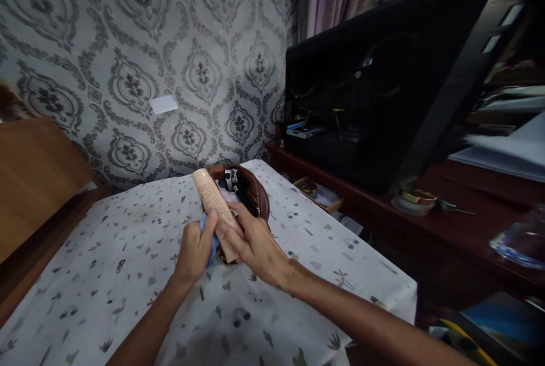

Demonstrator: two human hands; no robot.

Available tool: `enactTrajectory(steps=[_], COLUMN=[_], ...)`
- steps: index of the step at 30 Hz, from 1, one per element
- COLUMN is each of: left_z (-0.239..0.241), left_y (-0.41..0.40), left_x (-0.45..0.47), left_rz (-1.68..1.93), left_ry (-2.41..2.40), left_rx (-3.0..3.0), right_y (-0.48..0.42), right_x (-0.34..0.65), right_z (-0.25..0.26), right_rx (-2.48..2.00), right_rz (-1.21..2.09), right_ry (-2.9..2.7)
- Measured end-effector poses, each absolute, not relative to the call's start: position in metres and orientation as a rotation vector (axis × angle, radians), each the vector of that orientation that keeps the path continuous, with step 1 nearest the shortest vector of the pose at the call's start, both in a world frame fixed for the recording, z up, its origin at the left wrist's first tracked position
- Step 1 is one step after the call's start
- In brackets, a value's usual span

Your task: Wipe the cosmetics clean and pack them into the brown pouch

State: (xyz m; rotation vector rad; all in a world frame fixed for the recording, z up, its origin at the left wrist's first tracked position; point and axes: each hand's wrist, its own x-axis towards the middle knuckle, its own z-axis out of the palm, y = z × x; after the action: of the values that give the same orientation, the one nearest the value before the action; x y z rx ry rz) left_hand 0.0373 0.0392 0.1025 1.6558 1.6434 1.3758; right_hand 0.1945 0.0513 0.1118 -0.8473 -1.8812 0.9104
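A peach-coloured cosmetic tube (212, 198) with small print is held slantwise in front of me, over an open brown bag (264, 201). My right hand (260, 247) is closed around the tube's lower part. My left hand (192, 248) grips a blue cloth (212, 253), with its thumb pressed against the tube's side. Part of the cloth is hidden behind the tube and fingers. Dark items and a white-and-black item (231, 179) show inside the bag, which stands on a white patterned cloth (140, 230).
A large black screen (361, 88) stands on a dark red desk (451, 207) to the right. An open drawer (338, 205) holds a gold-coloured ring-shaped item (309, 188). A roll of tape (415, 200) lies on the desk. Brown wooden furniture (38, 173) borders the left side.
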Motion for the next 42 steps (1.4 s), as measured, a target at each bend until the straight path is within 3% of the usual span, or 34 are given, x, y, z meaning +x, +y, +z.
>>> enactTrajectory(steps=[6,17,42], left_z=[0.111,0.087,0.068], left_y=[0.058,0.050,0.049], left_x=[0.044,0.028,0.014], left_rz=[1.423,1.535,1.463], left_ry=[1.588,1.543,1.404], left_rx=[1.677,1.836,1.777], right_y=[0.093,0.130,0.144], right_x=[0.206,0.193,0.169], right_z=[0.120,0.151,0.151], right_rx=[-0.864,-1.420,-1.467], right_rz=[1.118,0.276,0.069], right_ry=[-1.793,-2.316,-2.677])
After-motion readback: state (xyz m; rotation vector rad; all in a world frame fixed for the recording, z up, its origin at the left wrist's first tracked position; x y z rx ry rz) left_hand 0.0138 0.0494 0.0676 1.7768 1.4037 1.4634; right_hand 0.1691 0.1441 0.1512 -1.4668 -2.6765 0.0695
